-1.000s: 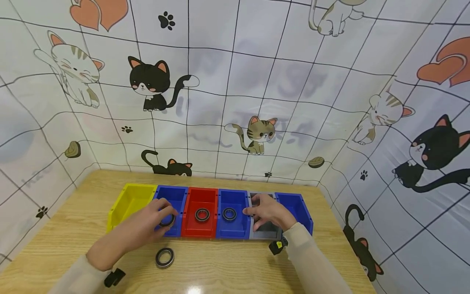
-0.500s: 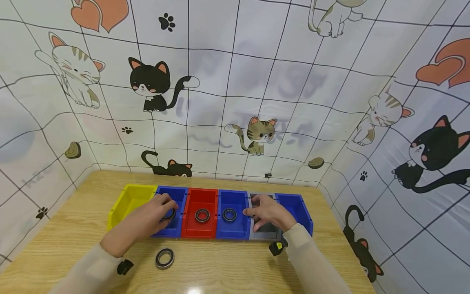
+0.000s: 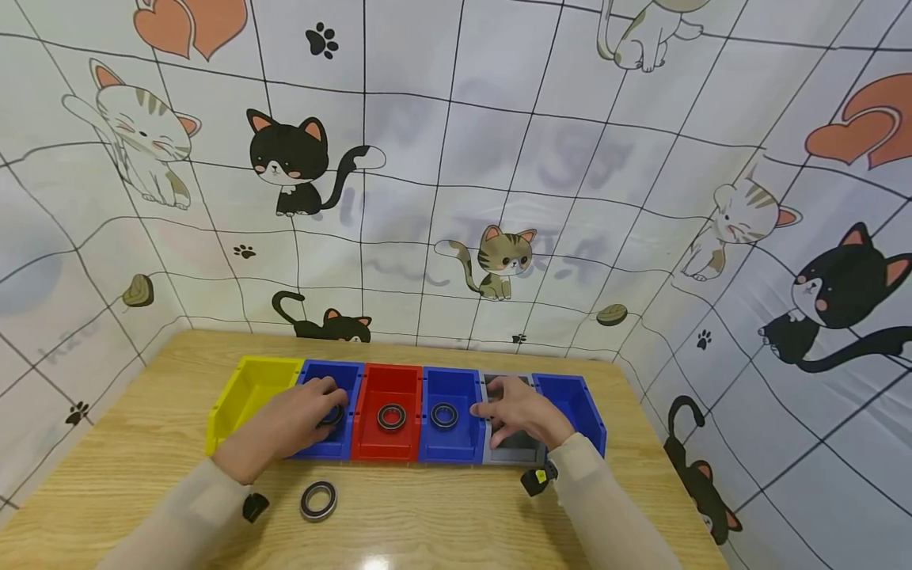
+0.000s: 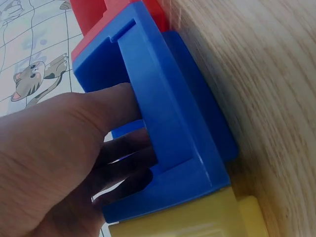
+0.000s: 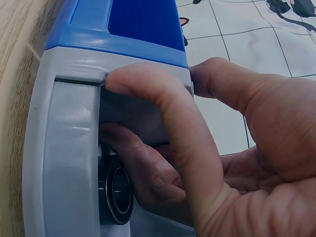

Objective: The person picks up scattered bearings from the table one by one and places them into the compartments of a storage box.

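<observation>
My left hand [image 3: 306, 408] reaches into the blue bin beside the yellow one and holds a dark ring-shaped ball bearing [image 3: 333, 415] low in it. In the left wrist view the left fingertips [image 4: 131, 170] go behind the bin's front wall, and the bearing is hidden. My right hand [image 3: 523, 410] rests over the grey bin [image 3: 516, 455], fingers loosely bent. A finger touches the bin's side wall in the right wrist view. Just below the fingers a bearing [image 5: 118, 192] lies on the grey bin's floor, not gripped.
A red bin [image 3: 387, 384] and a blue bin [image 3: 452, 443] each contain one bearing. A yellow bin [image 3: 260, 384] ends the row at left, another blue bin [image 3: 580, 408] at right. One loose bearing [image 3: 318, 501] lies on the wooden table in front.
My left hand has moved slightly forward and right, deeper into the blue bin, the bearing moving with it. My right hand has stayed in place over the grey bin.
</observation>
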A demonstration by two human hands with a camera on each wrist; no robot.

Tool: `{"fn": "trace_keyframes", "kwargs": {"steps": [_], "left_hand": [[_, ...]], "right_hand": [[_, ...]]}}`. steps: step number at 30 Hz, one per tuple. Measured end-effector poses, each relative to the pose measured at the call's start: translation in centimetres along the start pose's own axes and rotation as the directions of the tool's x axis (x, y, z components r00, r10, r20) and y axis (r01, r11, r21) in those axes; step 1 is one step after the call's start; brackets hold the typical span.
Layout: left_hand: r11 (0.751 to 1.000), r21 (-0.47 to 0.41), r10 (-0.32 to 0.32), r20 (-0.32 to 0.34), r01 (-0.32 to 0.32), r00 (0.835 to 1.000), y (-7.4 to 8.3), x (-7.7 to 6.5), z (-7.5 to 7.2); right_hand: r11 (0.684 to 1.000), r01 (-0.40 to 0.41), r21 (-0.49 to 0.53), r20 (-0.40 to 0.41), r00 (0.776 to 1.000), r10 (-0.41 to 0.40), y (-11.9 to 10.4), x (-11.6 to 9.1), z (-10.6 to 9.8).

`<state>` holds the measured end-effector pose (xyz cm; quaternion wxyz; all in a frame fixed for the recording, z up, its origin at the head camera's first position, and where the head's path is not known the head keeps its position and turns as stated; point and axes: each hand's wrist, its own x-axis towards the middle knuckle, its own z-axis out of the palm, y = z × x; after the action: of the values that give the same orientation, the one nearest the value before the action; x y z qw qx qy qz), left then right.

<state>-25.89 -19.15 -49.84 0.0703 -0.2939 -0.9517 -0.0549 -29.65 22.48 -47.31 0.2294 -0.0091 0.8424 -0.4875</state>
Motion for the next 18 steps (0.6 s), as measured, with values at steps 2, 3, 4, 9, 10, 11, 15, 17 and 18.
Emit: {"fn": "trace_keyframes", "kwargs": {"steps": [2, 3, 4, 9, 10, 11, 15, 17, 18], "left_hand": [[1.0, 0.013, -0.003, 0.016, 0.003, 1.0, -0.04, 0.13, 0.1], [1.0, 0.019, -0.001, 0.022, 0.001, 1.0, -0.06, 0.18, 0.14], [1.0, 0.027, -0.001, 0.026, 0.0, 1.0, -0.04, 0.25, 0.2], [0.998, 0.065, 0.014, 0.021, -0.016, 1.0, 0.04, 0.53, 0.45], [0.997, 0.075, 0.017, 0.02, -0.019, 1.0, 0.04, 0.57, 0.53], [0.996, 0.084, 0.019, 0.019, -0.021, 1.0, 0.02, 0.58, 0.58], [0.994, 0.109, 0.014, 0.023, -0.016, 1.0, 0.06, 0.61, 0.83], [0.994, 0.107, 0.006, 0.022, -0.008, 1.0, 0.09, 0.59, 0.92], [0.995, 0.103, 0.003, 0.019, -0.005, 1.0, 0.09, 0.58, 0.95]], "right_hand": [[1.0, -0.002, 0.003, 0.001, 1.0, 0.002, -0.01, -0.01, -0.01], [1.0, -0.002, 0.003, 0.002, 1.0, 0.002, 0.0, -0.02, -0.02], [1.0, -0.003, 0.004, 0.003, 1.0, 0.003, 0.0, -0.03, -0.03], [1.0, -0.006, 0.006, 0.006, 1.0, 0.006, 0.04, -0.09, -0.1], [1.0, -0.005, 0.009, 0.007, 1.0, 0.005, 0.05, -0.1, -0.1], [1.0, -0.005, 0.011, 0.009, 1.0, 0.004, 0.06, -0.1, -0.1], [1.0, 0.002, 0.024, 0.016, 1.0, -0.002, 0.04, -0.08, -0.06], [1.0, 0.003, 0.026, 0.017, 1.0, -0.004, 0.01, -0.1, -0.06], [1.0, 0.003, 0.027, 0.015, 1.0, -0.003, 0.0, -0.12, -0.06]]}}
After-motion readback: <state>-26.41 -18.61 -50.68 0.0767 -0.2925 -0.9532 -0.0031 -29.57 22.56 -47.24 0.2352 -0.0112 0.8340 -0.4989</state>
